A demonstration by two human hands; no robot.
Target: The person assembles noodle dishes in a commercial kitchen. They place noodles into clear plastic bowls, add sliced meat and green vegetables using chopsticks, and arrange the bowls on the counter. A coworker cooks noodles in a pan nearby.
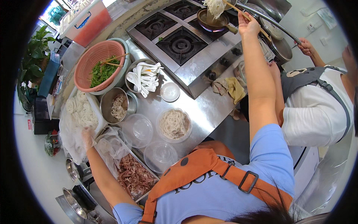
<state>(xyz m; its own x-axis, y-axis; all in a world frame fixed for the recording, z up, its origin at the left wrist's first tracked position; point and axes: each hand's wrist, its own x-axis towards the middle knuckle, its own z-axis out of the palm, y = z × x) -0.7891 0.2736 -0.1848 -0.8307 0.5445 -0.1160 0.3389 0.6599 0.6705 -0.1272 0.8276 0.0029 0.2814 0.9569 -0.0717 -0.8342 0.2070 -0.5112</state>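
At the top, my right hand (pixel 249 24) is closed around long wooden chopsticks (pixel 265 33). A clump of white noodles (pixel 215 8) hangs by their far ends, above a small pan (pixel 213 19) on a lit burner. At the left, my left hand (pixel 88 138), in a clear plastic glove, touches the clear plastic bag (pixel 72 143) beside a white basket (pixel 97 108) of noodles; its fingers are too blurred to read. Close by stands a tray of sliced cooked meat (pixel 136 175). A round plastic tub of noodles (pixel 174 124) sits mid-counter beside a clear lid (pixel 138 130) and an empty clear tub (pixel 160 156).
A co-worker's hand (pixel 305 47) at the right holds a long metal handle (pixel 278 26) reaching over the stove (pixel 192 71). A pink colander (pixel 80 72) of greens, a bowl of white spoons (pixel 143 76), a metal pot (pixel 112 97) and yellow cloth (pixel 235 90) lie around the counter.
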